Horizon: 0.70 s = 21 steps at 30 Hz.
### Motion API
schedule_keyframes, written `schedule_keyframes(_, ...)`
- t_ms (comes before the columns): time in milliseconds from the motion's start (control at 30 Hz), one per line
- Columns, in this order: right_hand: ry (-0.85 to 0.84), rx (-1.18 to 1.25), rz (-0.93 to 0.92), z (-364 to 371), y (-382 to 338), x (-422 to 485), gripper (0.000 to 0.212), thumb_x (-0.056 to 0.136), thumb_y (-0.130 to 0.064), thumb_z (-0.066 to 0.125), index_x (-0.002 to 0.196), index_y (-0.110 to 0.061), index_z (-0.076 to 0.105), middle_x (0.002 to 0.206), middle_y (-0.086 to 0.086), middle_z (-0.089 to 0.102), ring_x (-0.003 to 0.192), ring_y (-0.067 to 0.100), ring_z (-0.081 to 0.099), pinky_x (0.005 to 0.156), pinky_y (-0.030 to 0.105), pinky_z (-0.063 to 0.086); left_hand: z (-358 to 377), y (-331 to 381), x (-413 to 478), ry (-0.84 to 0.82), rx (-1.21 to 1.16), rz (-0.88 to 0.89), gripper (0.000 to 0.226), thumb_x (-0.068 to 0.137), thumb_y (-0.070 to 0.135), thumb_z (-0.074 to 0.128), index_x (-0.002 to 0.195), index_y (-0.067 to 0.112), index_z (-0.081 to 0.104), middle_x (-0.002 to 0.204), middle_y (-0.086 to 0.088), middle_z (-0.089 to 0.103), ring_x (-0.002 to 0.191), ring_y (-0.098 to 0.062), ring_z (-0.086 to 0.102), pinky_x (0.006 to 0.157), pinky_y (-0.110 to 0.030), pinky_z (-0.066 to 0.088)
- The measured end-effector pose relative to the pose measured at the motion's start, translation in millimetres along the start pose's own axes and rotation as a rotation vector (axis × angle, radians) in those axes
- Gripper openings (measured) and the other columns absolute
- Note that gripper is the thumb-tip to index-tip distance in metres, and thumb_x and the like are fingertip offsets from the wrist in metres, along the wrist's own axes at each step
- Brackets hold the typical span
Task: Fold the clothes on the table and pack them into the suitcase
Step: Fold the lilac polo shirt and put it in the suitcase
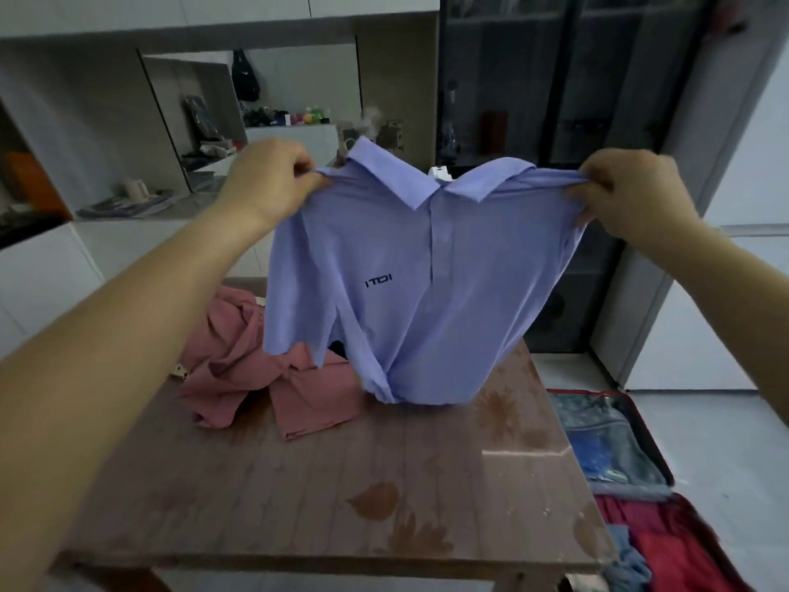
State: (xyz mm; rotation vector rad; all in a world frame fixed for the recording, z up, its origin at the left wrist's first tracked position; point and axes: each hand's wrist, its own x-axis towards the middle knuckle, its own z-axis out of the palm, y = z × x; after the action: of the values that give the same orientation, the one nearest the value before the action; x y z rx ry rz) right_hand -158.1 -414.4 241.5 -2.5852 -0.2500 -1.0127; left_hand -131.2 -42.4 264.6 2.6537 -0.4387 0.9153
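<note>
A lilac polo shirt (427, 292) with a small dark chest logo hangs upright over the table, its hem resting on the tabletop. My left hand (269, 181) pinches its left shoulder and my right hand (627, 190) pinches its right shoulder, stretching the shirt wide between them. A crumpled pink garment (264, 378) lies on the brown table (341, 484) behind and left of the shirt. The open suitcase (640, 484) lies on the floor at the lower right, red-lined, with a zipped mesh pocket and some cloth inside.
White cabinets and a counter with clutter (128, 202) stand beyond the table on the left. A dark glass-door cabinet (555, 100) rises behind the shirt. A white fridge-like unit (726, 292) stands at the right, above the suitcase.
</note>
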Motion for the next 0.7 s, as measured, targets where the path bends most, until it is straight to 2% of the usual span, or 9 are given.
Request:
schedule_keyframes(100,0.07,-0.023,-0.013,-27,-9,-12,0.015,0.089,-0.017,0.059,0.093,-0.006,0.068,0.083,0.014,0.068,0.082,0.028,0.058,0.072,0.029,0.037,-21,19,-8,0.054,-0.011,0.02,0.03,0.088,0.029,0.063,0.07,0.007,0.057,0.07,-0.014,0.055,0.068,-0.03,0.052,0.06,-0.034,0.032)
schedule_keyframes(200,0.128,-0.011,-0.003,-48,-13,-22,0.019,0.087,-0.02,0.063,0.093,-0.003,0.07,0.087,0.017,0.069,0.085,0.033,0.06,0.094,0.04,0.043,-39,34,-19,0.092,-0.009,0.003,0.029,0.086,0.029,0.066,0.069,0.008,0.057,0.069,-0.011,0.052,0.066,-0.027,0.048,0.059,-0.032,0.027)
schedule_keyframes(267,0.18,-0.038,-0.015,-60,-14,-26,0.022,0.086,-0.023,0.067,0.09,-0.002,0.07,0.084,0.016,0.067,0.081,0.034,0.057,0.107,0.049,0.034,-50,40,-25,0.108,-0.015,-0.005,0.027,0.085,0.028,0.068,0.072,0.006,0.059,0.07,-0.009,0.053,0.068,-0.026,0.048,0.06,-0.03,0.027)
schedule_keyframes(333,0.231,-0.067,-0.014,-71,-16,-30,0.024,0.086,-0.024,0.067,0.088,-0.001,0.067,0.079,0.012,0.061,0.076,0.029,0.048,0.114,0.048,0.024,-60,45,-29,0.123,-0.018,0.007,0.024,0.084,0.026,0.069,0.079,0.003,0.065,0.076,-0.011,0.06,0.073,-0.028,0.054,0.062,-0.03,0.031)
schedule_keyframes(433,0.303,-0.093,-0.039,-87,-21,-34,0.023,0.089,-0.023,0.064,0.089,0.0,0.066,0.083,0.015,0.061,0.078,0.023,0.04,0.114,0.047,0.022,-76,52,-32,0.162,-0.039,0.038,0.02,0.086,0.023,0.066,0.09,0.004,0.07,0.086,-0.01,0.066,0.08,-0.025,0.059,0.067,-0.03,0.037)
schedule_keyframes(533,0.374,-0.086,-0.087,-104,-28,-32,0.023,0.088,-0.023,0.062,0.091,0.0,0.066,0.087,0.018,0.064,0.084,0.033,0.051,0.112,0.05,0.025,-98,61,-31,0.229,-0.071,0.071,0.019,0.088,0.024,0.065,0.095,0.007,0.07,0.089,-0.007,0.066,0.08,-0.018,0.056,0.069,-0.029,0.038)
schedule_keyframes(600,0.41,-0.077,-0.095,-115,-33,-28,0.03,0.083,-0.029,0.057,0.09,-0.001,0.066,0.087,0.018,0.064,0.086,0.035,0.053,0.107,0.053,0.032,-111,66,-29,0.269,-0.065,0.087,0.019,0.088,0.023,0.065,0.094,0.007,0.07,0.088,-0.006,0.065,0.079,-0.017,0.055,0.068,-0.029,0.037)
schedule_keyframes(700,0.46,-0.06,-0.113,-127,-40,-23,0.031,0.082,-0.03,0.056,0.089,-0.002,0.066,0.085,0.018,0.064,0.084,0.035,0.054,0.106,0.053,0.032,-129,68,-26,0.285,-0.06,0.085,0.02,0.087,0.026,0.066,0.091,0.006,0.07,0.084,-0.006,0.063,0.076,-0.018,0.054,0.066,-0.028,0.036)
